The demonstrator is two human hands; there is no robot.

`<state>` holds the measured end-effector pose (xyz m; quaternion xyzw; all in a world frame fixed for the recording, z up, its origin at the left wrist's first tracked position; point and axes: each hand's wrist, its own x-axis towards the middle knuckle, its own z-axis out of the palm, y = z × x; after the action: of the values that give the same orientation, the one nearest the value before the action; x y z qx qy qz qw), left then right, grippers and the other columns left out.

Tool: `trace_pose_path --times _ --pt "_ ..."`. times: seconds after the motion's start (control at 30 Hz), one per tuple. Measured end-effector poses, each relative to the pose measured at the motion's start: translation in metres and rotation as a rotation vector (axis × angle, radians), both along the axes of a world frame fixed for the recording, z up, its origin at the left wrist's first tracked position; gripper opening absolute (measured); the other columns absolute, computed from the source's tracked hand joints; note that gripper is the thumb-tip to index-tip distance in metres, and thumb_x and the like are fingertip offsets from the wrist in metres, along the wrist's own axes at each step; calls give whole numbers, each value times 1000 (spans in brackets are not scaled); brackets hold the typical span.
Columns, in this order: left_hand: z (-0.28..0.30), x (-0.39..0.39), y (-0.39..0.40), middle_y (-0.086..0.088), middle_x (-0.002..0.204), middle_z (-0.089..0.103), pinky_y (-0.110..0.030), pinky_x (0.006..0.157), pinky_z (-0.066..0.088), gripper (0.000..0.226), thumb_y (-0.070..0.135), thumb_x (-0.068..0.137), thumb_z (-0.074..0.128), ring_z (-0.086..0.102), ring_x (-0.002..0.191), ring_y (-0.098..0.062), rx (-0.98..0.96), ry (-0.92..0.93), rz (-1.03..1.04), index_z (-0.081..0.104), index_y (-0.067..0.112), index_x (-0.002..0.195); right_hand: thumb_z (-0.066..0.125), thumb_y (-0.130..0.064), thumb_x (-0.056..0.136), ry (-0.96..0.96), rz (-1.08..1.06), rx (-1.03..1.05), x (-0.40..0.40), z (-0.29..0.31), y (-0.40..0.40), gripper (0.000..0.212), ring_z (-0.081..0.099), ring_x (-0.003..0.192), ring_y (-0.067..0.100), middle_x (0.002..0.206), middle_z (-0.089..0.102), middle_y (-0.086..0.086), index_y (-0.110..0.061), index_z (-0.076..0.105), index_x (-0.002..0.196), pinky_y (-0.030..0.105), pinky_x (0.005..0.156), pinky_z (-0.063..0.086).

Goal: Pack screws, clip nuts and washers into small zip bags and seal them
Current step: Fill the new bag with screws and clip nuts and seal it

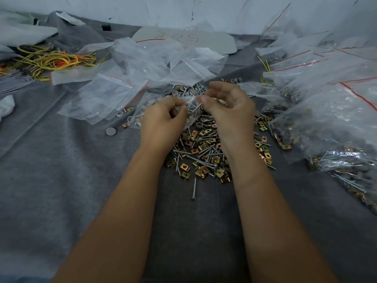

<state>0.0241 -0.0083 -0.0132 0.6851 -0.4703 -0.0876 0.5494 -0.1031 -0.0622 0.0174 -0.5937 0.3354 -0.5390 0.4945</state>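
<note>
Left hand: the left hand (163,117) was raised over the heap, fingers curled, pinching one edge of a small zip bag (190,108) at its top.
Right hand: the right hand (228,107) pinched the opposite edge of the same bag between thumb and forefinger, the other fingers loosely curled above.
Hands together: close side by side, joined only through the bag held between them.
Small zip bag: clear, hanging between the two hands just above the heap; screws showed through it, the count not legible.
Loose hardware: a heap of screws (204,154), brass-coloured clip nuts (199,171) and grey washers (175,92) lay on the grey cloth (61,170) under and between the wrists.
Stray pieces: one screw (194,187) lay alone at the near edge of the heap; one grey disc (111,131) lay apart to the left.
Empty bags: a loose pile of clear zip bags with red seal lines (114,86) lay left of and behind the hands.
Filled bags: packed bags (326,123) were stacked at the right, hardware visible inside.
Other stock: yellow and orange wire ties (53,60) lay at far left.
</note>
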Motion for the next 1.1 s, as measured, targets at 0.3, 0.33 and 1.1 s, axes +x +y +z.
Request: trace_pose_path --times 0.3,0.33,1.1 --pt "6 0 0 10 58 58 -33 55 44 17 25 89 57 49 53 -5 -78 102 143 66 38 83 69 -7 88 121 -13 -91 5 -2 5 20 66 88 -4 98 69 -6 -18 66 104 9 72 50" --pt "8 0 1 11 57 56 -34 55 43 16 26 88 56 48 53 -6 -129 128 194 65 38 82 67 -9 89 146 -67 -103 1 -1 3 19 65 88 -4 97 69 -9 -21 67 103 10 73 50" --pt "0 3 -3 15 49 50 -31 54 39 13 29 90 55 42 47 -1 18 69 100 64 38 87 55 -28 97 1070 -232 -214 -18 -14 -13 16 50 112 23 102 69 -8 -32 70 98 39 91 24"
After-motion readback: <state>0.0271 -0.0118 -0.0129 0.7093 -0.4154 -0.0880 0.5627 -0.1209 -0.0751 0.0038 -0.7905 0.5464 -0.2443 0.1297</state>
